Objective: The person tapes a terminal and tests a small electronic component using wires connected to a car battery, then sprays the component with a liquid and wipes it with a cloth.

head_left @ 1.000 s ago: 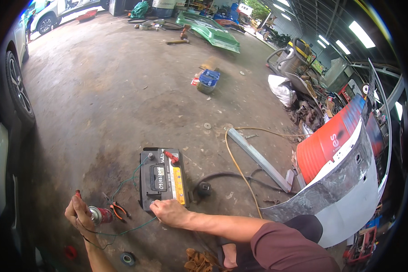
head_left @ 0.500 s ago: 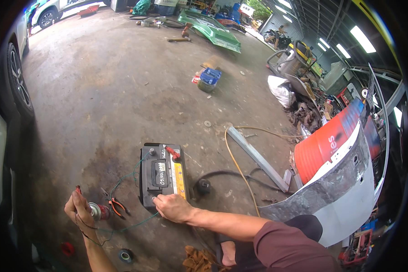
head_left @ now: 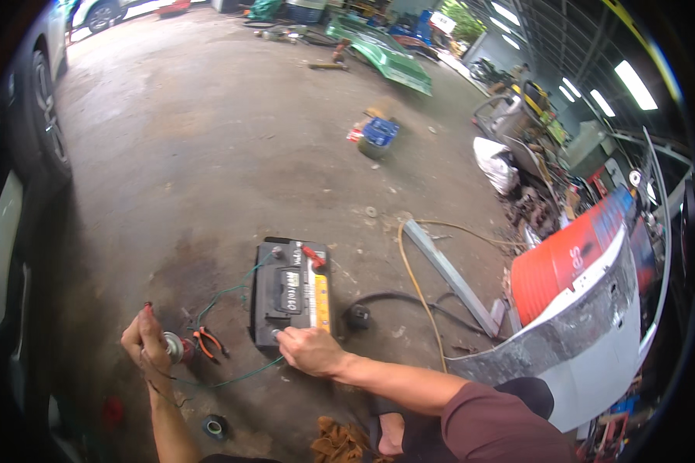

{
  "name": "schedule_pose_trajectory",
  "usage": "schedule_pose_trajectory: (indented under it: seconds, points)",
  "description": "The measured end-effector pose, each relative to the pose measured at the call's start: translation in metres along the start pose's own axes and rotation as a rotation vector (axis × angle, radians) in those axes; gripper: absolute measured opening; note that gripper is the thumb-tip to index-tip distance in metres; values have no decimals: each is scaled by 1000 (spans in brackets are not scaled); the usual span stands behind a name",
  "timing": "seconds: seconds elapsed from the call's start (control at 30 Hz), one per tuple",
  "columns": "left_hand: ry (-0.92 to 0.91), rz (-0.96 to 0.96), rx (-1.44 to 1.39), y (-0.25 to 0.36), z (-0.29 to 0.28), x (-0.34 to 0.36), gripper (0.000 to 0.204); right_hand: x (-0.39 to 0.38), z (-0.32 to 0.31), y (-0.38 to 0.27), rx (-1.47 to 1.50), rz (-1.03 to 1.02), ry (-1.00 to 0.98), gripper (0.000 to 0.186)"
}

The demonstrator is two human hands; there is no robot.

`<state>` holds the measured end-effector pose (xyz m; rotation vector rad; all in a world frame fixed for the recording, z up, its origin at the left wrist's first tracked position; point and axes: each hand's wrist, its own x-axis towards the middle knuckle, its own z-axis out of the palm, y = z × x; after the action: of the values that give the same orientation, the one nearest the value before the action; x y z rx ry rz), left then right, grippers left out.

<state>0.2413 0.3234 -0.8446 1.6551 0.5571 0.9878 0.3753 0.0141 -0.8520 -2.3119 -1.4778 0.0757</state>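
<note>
My left hand (head_left: pixel 145 338) is closed on a small red-tipped piece with a wire, beside a silver-topped red can (head_left: pixel 176 349). My right hand (head_left: pixel 311 351) pinches the green wire at the lower terminal of the black car battery (head_left: pixel 289 289), which lies on the floor with a red cap on one top corner. Green wire (head_left: pixel 232 288) also runs to its upper terminal. Orange-handled pliers (head_left: pixel 212 346) lie left of the battery. A dark tape roll (head_left: pixel 215 426), a blurred red ring (head_left: pixel 113 410) and a brown glove (head_left: pixel 333 438) lie lower down.
A metal bar (head_left: pixel 452 278), yellow cord (head_left: pixel 411 274) and black cable (head_left: pixel 386 297) lie to the right, near a red drum (head_left: pixel 552 270) and bent white panel (head_left: pixel 579 370). A car wheel (head_left: pixel 48 112) is at left. A blue-lidded tub (head_left: pixel 378 137) and green panel (head_left: pixel 378 54) are farther off.
The view has shifted and tilted, so most things sit farther right, with more blur. Both hands stay in the same places relative to the battery and can.
</note>
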Motion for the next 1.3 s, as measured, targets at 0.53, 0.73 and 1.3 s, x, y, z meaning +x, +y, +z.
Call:
schedule_pose_trajectory:
  seconds: [0.53, 0.73, 1.3]
  points:
    - [-86, 10, -15, 15, 1, -2, 45, 3, -24, -58, -18, 224, -486, 38]
    - [-103, 74, 24, 15, -5, -5, 43, 87, 40, -83, 627, 190, -495, 47]
    - [-58, 119, -79, 2, 6, -11, 43, 133, 133, -105, 789, 41, -75, 32]
